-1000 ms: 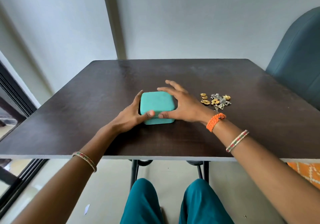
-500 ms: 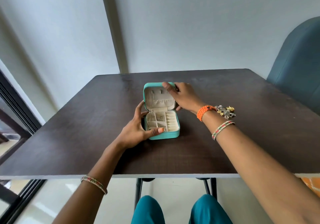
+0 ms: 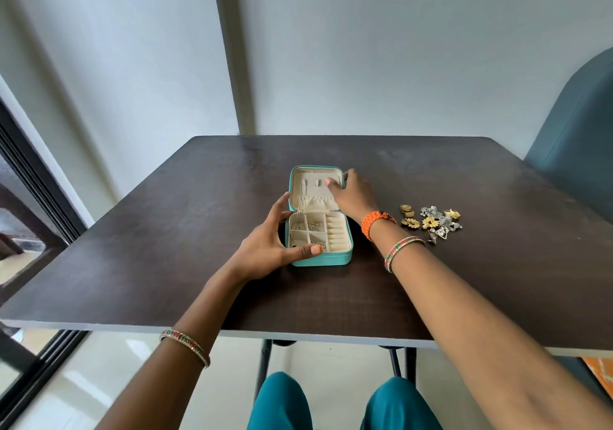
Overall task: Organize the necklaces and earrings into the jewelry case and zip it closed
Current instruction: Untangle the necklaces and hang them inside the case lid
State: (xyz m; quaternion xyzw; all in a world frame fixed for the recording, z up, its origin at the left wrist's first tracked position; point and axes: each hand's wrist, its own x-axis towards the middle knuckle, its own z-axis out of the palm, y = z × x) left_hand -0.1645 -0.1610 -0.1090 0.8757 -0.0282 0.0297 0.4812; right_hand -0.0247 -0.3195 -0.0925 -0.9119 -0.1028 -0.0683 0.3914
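Step in hand: opening up the jewelry case [image 3: 320, 257], nothing loaded from the pile yet. Case sits mid-table, teal, lid [image 3: 315, 185] laid back away from the person, cream inside. Tray has small compartments and ring rolls; some thin chain or wire pieces already lie in the left and middle compartments, too small to tell which kind.

Left hand [image 3: 268, 247] grips the tray's left side, thumb curled over the near front rim, fingers up along the left wall near the hinge. Right hand [image 3: 353, 194] holds the lid's right edge, thumb on the inner lining, fingers wrapped behind it; it pins the lid open.

Pile of earrings [image 3: 429, 222] lies on the table [image 3: 166, 230] to the right of the case, apart from it, just beyond the right wrist. Gold and silver pieces mixed; can't make out a necklace in it.

Next move, by my read: right hand lets go of the lid, swings right to the pile, pinches one small piece. Needs a fine fingertip pinch; pieces look tangled, so several may lift together.

Room: plenty of bare tabletop all round; pile well in from the right edge, case well back from the near edge. A chair [image 3: 577, 137] stands off the far right corner, out of the way.
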